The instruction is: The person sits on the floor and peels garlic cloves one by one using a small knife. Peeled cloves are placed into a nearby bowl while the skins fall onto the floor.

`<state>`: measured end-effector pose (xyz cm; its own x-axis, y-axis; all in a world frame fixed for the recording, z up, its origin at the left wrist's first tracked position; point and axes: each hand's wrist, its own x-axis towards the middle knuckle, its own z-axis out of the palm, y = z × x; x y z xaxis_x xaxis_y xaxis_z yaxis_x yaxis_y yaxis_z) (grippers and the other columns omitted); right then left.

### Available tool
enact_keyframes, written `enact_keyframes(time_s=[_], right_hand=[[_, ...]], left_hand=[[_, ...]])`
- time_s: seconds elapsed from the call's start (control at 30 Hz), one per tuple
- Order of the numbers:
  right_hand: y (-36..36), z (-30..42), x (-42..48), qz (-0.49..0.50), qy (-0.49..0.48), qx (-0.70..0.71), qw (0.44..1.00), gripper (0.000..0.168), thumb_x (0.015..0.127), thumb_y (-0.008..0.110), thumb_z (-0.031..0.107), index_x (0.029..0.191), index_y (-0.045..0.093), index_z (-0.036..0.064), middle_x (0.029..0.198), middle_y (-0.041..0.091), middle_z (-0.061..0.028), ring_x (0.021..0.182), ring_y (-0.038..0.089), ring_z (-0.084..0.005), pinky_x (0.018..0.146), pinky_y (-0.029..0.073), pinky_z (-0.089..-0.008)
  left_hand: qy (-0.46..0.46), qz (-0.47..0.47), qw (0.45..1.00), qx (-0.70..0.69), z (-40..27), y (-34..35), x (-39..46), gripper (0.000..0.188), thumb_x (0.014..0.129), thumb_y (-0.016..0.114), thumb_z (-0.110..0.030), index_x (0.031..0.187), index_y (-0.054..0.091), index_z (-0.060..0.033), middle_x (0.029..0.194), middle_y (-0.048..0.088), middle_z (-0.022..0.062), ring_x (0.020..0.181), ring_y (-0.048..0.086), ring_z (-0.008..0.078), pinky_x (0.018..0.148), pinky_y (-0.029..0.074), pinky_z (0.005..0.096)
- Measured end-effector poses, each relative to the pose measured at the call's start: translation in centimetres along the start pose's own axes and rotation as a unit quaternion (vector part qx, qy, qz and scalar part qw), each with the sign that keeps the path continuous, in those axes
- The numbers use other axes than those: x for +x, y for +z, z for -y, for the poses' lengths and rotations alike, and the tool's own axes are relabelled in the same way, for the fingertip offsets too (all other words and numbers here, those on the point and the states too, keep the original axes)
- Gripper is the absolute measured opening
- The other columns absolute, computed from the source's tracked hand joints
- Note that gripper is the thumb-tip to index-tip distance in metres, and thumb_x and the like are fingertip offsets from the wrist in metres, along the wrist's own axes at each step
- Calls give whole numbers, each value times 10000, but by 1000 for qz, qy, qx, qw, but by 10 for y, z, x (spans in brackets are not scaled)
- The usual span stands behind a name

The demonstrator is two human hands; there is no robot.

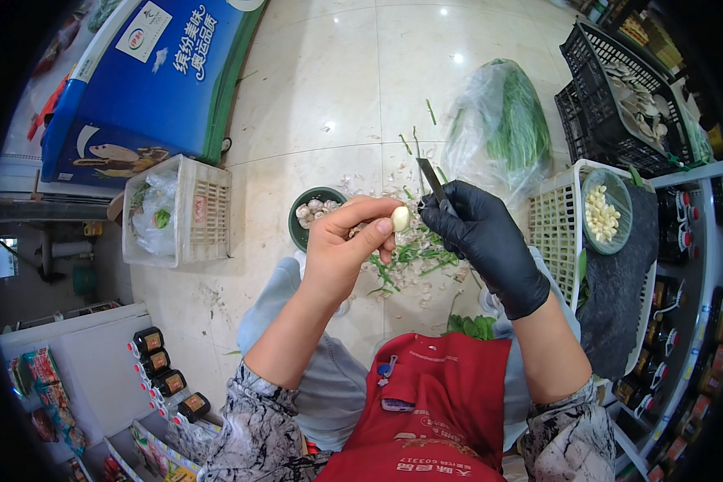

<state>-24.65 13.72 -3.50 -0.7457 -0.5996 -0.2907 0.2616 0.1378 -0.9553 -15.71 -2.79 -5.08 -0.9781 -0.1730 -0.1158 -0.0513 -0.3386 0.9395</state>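
Note:
My bare left hand (343, 241) pinches a pale, peeled garlic clove (400, 219) between thumb and fingers. Just to its right, my right hand (488, 241), in a black glove, grips a small knife (435, 184) whose dark blade points up and to the left. A green bowl (295, 215) with garlic bulbs (316, 208) stands on the floor, partly behind my left hand. Garlic skins and cut green stalks (422, 253) lie scattered below both hands. At the right, a round container (625, 223) holds peeled cloves (602, 214).
A white crate (554, 229) with dark cloth (614, 301) supports the clove container. Bagged greens (515, 120) lie ahead; black crates (584, 114) stand at upper right. At left are a plastic crate (208, 211) and a blue freezer (156, 90). Bottled goods (172, 382) flank me.

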Motion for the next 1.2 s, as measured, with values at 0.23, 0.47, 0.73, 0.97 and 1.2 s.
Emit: enact_keyframes(time_s=[0.23,0.47,0.73,0.97,1.2], right_hand=[[-2,-2,-2,14,-21,-31,999,187,809,634,148,877,633,-26,676,587,-13,613,477,-52,553,406,-237],[-4,-6,-1,13,-19,-45,999,180,774,632,137,838,640,-30,641,595,-39,588,486,-58,546,416,-249],[-7,-7,0,14,-45,-105,993,182,757,631,152,761,613,-29,572,534,-54,562,457,-62,525,408,-268],[-8,-12,2,50,-35,-84,995,144,746,602,129,740,591,-15,581,509,-35,577,439,-64,537,404,-262],[-13,-1,2,27,-24,-63,997,175,845,548,163,908,577,2,728,543,-15,618,479,-73,557,391,-228]], left_hand=[[74,7,985,157,0,6,-3,178,847,562,19,1010,632,31,925,573,71,701,570,96,595,477,208],[124,24,951,282,-2,9,-5,195,804,548,102,972,635,51,905,560,84,734,574,122,613,482,226],[252,7,876,411,-1,9,-1,209,732,656,55,926,667,-22,821,609,74,674,585,149,573,461,248],[168,42,933,316,1,6,-1,158,784,626,30,938,653,11,841,607,83,686,583,129,602,469,241],[58,-49,996,47,0,11,1,180,814,582,35,988,612,67,889,591,104,705,595,150,657,503,268]])
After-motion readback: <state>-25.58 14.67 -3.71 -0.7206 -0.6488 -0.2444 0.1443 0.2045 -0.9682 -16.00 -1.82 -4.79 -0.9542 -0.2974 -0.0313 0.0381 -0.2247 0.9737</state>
